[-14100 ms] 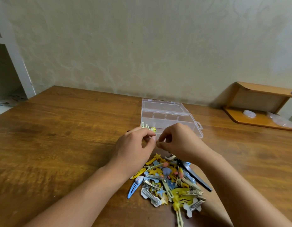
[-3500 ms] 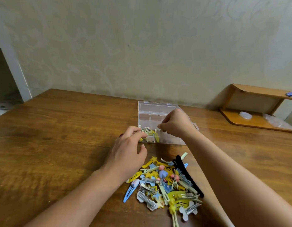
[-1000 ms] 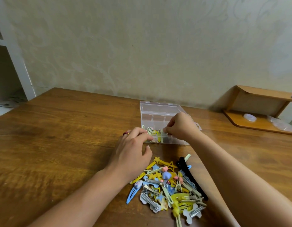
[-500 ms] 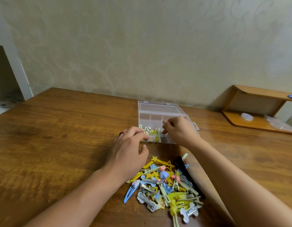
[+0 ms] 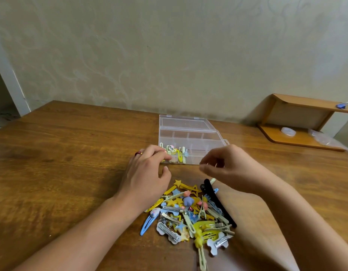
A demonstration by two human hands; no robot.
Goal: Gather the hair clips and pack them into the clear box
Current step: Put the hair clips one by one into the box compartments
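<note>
Two hands' fingers [image 5: 165, 156] loosely curled, empty, between clear box [image 5: 190, 133] and hair clips [image 5: 190, 212]

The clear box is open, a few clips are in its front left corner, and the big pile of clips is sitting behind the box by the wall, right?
Not quite. The head view shows the pile of clips in front of the clear box, on the near side of the table between the person's forearms, not behind it by the wall. The rest is right: the box is open, and a few clips lie in its front left compartment.
</note>
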